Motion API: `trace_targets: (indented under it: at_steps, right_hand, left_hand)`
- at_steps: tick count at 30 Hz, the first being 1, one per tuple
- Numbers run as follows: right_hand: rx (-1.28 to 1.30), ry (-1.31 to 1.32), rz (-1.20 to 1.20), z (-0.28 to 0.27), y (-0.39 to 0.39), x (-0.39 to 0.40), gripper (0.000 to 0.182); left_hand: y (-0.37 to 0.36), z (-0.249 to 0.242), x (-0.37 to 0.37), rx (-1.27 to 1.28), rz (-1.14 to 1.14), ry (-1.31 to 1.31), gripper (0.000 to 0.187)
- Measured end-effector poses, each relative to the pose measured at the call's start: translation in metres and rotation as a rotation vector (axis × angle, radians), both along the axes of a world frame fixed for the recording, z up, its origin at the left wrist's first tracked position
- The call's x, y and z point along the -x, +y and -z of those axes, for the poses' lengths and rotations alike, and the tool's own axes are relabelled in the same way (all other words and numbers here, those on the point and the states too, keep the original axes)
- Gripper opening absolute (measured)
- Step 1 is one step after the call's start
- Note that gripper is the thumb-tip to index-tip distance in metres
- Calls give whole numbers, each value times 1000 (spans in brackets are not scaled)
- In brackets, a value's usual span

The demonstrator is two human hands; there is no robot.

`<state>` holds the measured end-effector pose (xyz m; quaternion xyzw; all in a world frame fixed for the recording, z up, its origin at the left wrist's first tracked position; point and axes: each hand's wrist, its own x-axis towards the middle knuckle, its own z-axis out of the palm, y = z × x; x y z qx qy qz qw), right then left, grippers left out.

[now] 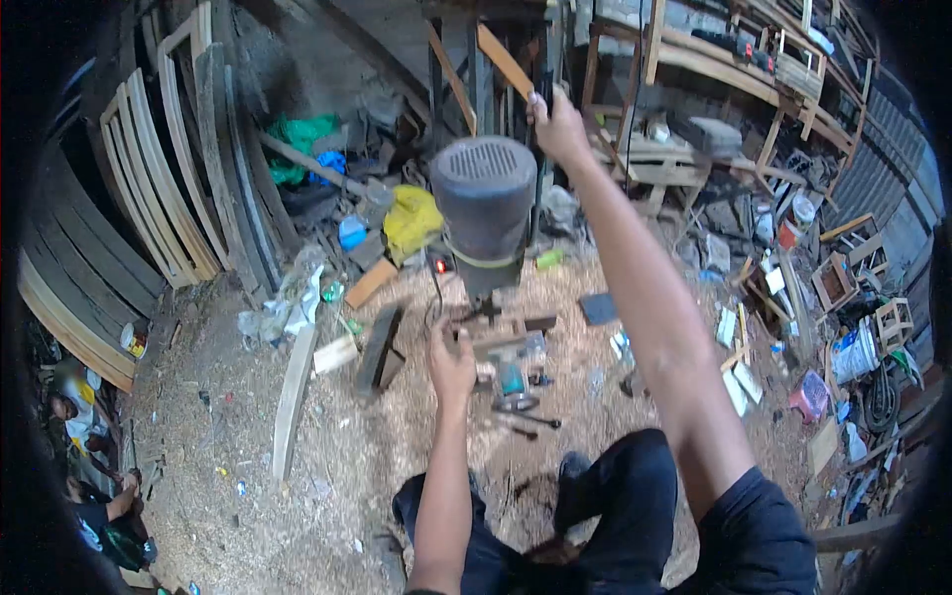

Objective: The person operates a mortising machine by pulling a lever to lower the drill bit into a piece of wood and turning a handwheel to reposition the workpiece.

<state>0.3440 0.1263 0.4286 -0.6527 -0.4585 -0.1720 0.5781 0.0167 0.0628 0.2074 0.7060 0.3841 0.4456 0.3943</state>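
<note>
Head view. The person stands over a drill press whose grey motor housing (pixel 485 203) fills the centre of the frame, a red indicator lamp (pixel 440 266) lit just below and to its left.

The right hand (pixel 557 124) is raised above the machine, fingers wrapped shut around a wooden handle (pixel 504 61) that slants up and to the left. The left hand (pixel 452 359) is low, beneath the motor, laid on a small wooden workpiece (pixel 493 344) at the machine's table; the fingers curl over its near edge, though whether they clamp it or only press on it cannot be told. The two hands are well apart, one above the motor housing and one below it.

Below the workpiece, loose metal tools (pixel 518 402) lie on the sawdust-covered floor (pixel 327 466).

Containers (contents mostly not legible at this size):
- A white bucket (pixel 855 352) stands at the right edge; its inside is not visible.
- An open wooden crate (pixel 835 281) sits above it, tilted; its contents cannot be made out.
- A yellow bag (pixel 412 220) lies left of the motor, crumpled, its contents hidden.
- A small tin (pixel 133 340) rests at the foot of the stacked curved boards (pixel 149 188) on the left.

A loose plank (pixel 294 392) lies on the floor left of the left hand. Another person (pixel 104 511) sits at the lower left edge.
</note>
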Motion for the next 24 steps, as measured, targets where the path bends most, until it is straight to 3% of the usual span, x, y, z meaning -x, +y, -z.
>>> trace_targets:
  at_steps: [15, 18, 23, 24]
  right_hand:
    - [220, -44, 54, -11, 29, -40, 52]
    - [6, -83, 65, -6, 36, -33, 35]
    - [215, 112, 21, -24, 26, -20, 43]
    - [197, 56, 75, -20, 29, -26, 45]
  left_hand:
    - [2, 3, 1, 40, -30, -33, 40]
    - [6, 5, 1, 12, -39, -17, 39]
    - [2, 6, 1, -18, -67, 0, 39]
    - [0, 5, 3, -19, -67, 7, 39]
